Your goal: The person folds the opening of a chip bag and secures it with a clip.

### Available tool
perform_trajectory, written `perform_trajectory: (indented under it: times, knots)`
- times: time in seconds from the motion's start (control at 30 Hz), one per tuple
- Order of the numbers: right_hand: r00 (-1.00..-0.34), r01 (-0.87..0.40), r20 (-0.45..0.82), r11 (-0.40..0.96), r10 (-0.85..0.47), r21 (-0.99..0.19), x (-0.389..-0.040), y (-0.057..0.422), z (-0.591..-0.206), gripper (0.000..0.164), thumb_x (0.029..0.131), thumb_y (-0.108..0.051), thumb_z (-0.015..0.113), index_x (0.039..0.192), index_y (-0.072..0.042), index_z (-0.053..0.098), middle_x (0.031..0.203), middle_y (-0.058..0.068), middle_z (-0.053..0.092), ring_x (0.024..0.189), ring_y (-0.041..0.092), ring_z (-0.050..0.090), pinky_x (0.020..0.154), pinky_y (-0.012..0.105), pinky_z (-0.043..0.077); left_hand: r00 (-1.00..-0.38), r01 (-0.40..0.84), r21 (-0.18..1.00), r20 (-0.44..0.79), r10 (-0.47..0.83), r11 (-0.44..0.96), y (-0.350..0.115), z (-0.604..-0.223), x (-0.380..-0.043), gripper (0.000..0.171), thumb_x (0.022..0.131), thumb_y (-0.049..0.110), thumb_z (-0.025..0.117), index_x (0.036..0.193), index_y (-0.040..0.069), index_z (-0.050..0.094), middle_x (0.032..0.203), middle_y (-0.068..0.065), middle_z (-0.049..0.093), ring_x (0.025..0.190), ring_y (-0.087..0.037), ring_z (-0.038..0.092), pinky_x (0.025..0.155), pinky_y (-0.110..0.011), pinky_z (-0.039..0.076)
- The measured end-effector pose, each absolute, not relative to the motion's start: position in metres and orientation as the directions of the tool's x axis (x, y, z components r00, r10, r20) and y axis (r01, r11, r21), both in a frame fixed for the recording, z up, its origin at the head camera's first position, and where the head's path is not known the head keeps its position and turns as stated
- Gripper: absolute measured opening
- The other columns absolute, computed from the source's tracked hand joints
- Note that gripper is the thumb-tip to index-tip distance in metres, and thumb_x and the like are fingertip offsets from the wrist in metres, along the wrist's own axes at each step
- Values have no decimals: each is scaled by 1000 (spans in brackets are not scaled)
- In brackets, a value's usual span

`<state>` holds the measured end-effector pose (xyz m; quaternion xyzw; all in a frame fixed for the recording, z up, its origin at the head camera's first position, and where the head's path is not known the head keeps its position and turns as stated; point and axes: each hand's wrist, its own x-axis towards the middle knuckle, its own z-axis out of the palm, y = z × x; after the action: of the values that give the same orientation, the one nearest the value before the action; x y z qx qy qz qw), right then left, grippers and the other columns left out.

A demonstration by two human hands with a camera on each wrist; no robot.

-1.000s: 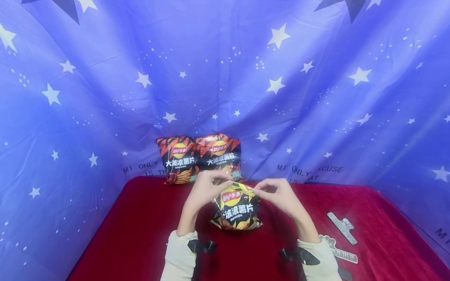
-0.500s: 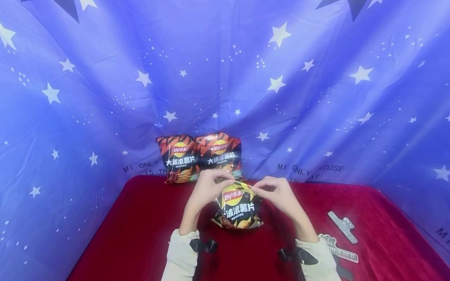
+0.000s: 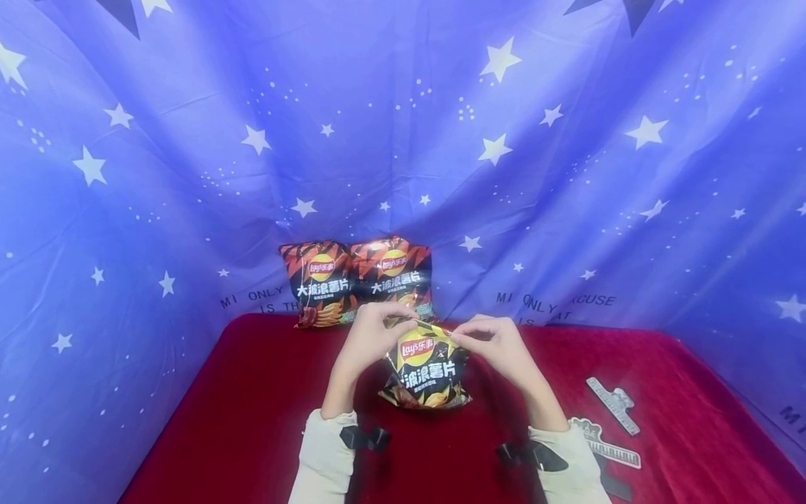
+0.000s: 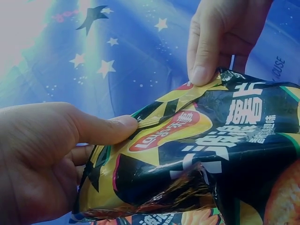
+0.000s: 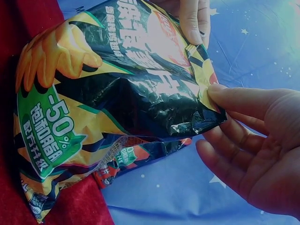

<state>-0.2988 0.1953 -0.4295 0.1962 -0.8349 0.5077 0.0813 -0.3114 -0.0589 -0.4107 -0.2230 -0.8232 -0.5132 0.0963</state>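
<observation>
A black and yellow bag of potato chips (image 3: 428, 371) stands on the red cloth between both hands. Its top edge is folded over toward the front, as the wrist views show. My left hand (image 3: 373, 337) pinches the left end of this fold, thumb in front and fingers behind. At the right end, the thumb and fingers of my right hand (image 3: 494, 343) pinch the fold too. In the left wrist view the left thumb (image 4: 112, 130) presses on the yellow strip. The right wrist view has the right thumb (image 5: 234, 99) lying on the strip near the bag's corner.
Two red and black chip bags, a left one (image 3: 320, 287) and a right one (image 3: 393, 269), stand at the back against the starry blue curtain (image 3: 403, 140). On the right of the red table (image 3: 264, 406) lie a silver clip (image 3: 613, 404) and a piano-key patterned clip (image 3: 613, 451).
My right hand has shifted slightly left and upward along the bag's top edge. The left hand keeps its hold with only a tiny shift, and the bag stays in place.
</observation>
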Motion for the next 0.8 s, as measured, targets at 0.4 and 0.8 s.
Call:
perform_trajectory:
  times: [0.4, 0.8]
  knots:
    - [-924, -356, 240, 446, -297, -821, -296, 217, -419, 23, 88, -26, 81, 107, -13, 79, 102, 2, 79, 95, 9, 71, 87, 26, 57, -888, 456, 799, 382, 256, 391, -55, -410, -309, 14, 88, 8, 79, 100, 15, 81, 105, -1, 79, 108, -19, 71, 97, -43, 56]
    - [-980, -160, 196, 679, -25, -716, -267, 324, -389, 37, 95, -30, 73, 121, -3, 73, 117, 17, 75, 90, -17, 59, 78, 13, 50, -884, 463, 799, 387, 262, 383, -57, -407, -308, 13, 89, 8, 78, 101, 12, 81, 106, -4, 79, 110, -21, 71, 99, -43, 56]
